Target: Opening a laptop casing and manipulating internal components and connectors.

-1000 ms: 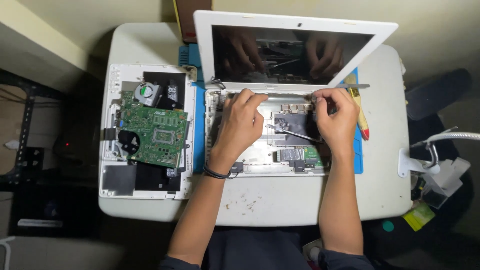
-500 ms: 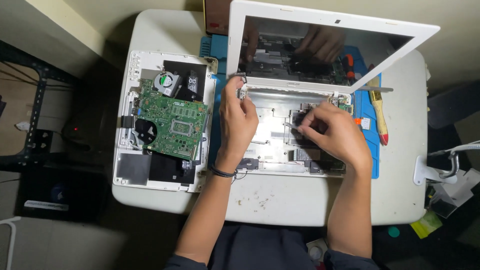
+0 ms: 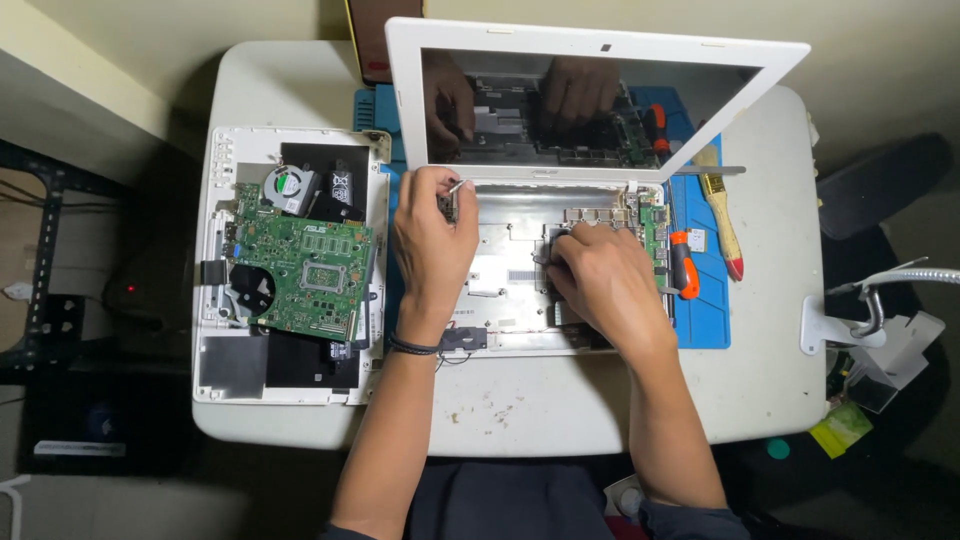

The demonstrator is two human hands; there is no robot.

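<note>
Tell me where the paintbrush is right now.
In the head view, the paintbrush lies on the right part of the blue work mat, just right of the open white laptop and beside the orange-handled screwdriver.

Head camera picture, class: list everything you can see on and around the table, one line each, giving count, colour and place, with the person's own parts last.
Table: one, white, centre.
Open laptop: one, white frame, dark screen, back of table; its opened base lies under both hands.
Second laptop shell: one, white, left of table.
Circuit board: one, green, inside that shell.
Fan: one, grey, above the board.
Work mat: one, blue, under the open laptop.
Screwdriver: one, orange handle, on the mat, right.
Brush: one, tan handle with red tip, right of the mat.
Lamp: one, white, table's right edge.
Wristband: one, black, left wrist.
Left hand: pinching a small part at the base's left.
Right hand: pressing inside the base.
</note>
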